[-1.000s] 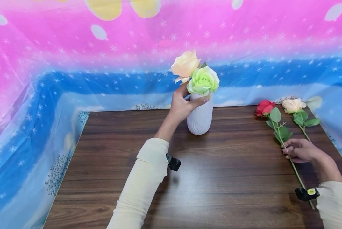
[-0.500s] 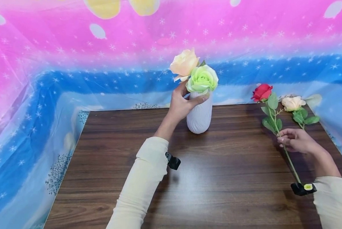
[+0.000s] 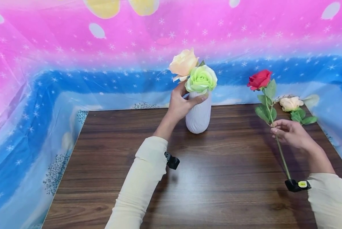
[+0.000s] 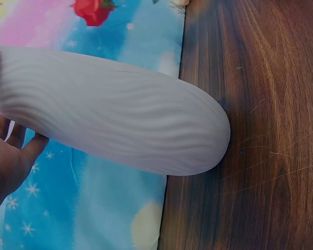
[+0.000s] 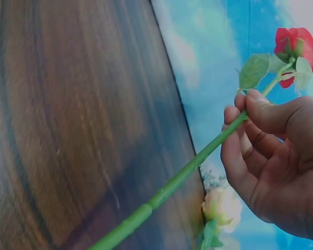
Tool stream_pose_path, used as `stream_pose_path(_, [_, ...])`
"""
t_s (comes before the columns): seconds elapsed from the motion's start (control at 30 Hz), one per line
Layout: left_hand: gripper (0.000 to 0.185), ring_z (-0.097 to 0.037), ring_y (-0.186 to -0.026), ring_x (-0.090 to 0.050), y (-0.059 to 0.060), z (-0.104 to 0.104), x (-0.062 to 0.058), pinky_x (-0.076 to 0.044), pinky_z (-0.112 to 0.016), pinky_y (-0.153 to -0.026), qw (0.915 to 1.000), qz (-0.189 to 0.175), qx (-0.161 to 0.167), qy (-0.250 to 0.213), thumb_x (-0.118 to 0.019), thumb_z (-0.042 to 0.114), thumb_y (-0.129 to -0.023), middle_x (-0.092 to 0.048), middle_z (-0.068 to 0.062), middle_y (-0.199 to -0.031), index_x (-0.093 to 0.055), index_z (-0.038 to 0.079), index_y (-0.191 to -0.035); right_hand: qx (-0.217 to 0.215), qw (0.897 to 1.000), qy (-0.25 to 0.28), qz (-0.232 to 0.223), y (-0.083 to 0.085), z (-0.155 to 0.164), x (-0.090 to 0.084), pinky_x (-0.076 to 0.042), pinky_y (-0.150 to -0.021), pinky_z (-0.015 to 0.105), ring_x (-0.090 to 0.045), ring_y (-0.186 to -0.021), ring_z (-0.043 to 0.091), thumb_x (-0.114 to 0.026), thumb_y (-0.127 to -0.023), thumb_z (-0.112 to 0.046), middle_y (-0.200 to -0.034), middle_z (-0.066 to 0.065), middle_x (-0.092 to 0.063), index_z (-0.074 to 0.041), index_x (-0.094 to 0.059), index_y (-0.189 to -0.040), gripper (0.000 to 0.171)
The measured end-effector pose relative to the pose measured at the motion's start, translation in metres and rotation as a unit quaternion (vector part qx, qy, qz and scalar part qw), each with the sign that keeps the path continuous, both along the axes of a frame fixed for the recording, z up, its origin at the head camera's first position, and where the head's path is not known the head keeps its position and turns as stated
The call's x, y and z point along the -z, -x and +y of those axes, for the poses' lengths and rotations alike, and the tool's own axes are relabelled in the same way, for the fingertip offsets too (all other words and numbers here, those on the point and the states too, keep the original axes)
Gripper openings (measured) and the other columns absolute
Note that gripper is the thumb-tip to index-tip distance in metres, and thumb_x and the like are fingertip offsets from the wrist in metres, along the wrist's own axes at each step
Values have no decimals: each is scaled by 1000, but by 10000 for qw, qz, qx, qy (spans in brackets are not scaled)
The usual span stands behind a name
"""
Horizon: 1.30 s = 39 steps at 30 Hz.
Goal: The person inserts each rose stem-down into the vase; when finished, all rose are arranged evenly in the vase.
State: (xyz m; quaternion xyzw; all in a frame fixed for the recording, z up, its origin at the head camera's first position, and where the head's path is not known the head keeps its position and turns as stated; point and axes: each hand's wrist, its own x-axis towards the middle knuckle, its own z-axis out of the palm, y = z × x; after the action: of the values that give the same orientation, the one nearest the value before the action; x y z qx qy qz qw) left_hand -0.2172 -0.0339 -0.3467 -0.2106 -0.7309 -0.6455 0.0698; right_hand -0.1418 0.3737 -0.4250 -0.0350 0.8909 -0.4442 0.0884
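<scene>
A white ribbed vase (image 3: 198,115) stands at the back of the wooden table (image 3: 131,165) with a peach rose (image 3: 183,63) and a green rose (image 3: 201,79) in it. My left hand (image 3: 182,103) grips the vase's neck; the left wrist view shows the vase (image 4: 120,125) large, with the hand (image 4: 8,161) at its left end. My right hand (image 3: 288,132) pinches the green stem of a red rose (image 3: 259,79) and holds it tilted above the table's right side. In the right wrist view the fingers (image 5: 261,135) curl round the stem below the red rose (image 5: 295,49).
A cream rose (image 3: 291,103) with green leaves lies on the table at the far right corner, behind my right hand. A pink and blue starred sheet (image 3: 73,63) covers the walls around the table.
My right hand has lifted the red rose off the table and tilted its bloom upward and leftward. The left hand stays on the vase.
</scene>
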Motion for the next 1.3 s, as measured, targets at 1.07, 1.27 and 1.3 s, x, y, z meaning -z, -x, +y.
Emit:
stream_pose_path(1.07, [65,-22,-122,-66,0,-1,1,-56,-39,-103,10000,-17,-13,47,-83,14,-84,-63,-9,-138,-56,13,-143,-7,9799,1335,1481,32,-60,-43,-58,-64,14,-70,-75,-6,-58,-99,3,-84,-24,-73,-21,-62,-106,25])
stream_pose_path(1.27, [65,-22,-122,-66,1,-1,2,-56,-38,-103,10000,-10,-4,18,-83,14,-85,-63,-9,-138,-56,13,-143,-149,9476,2967,1177,37,-72,-59,-61,-69,19,-75,-82,4,-57,-101,0,-90,-9,-77,-14,-60,-111,18])
stream_pose_path(1.3, [65,-22,-122,-66,1,-1,2,-56,-38,-102,10000,-8,6,12,-83,14,-85,-63,-9,-138,-55,13,-144,-100,9457,3025,1182,38,-74,-61,-61,-69,20,-75,-82,5,-57,-101,-3,-91,-8,-77,-12,-60,-110,13])
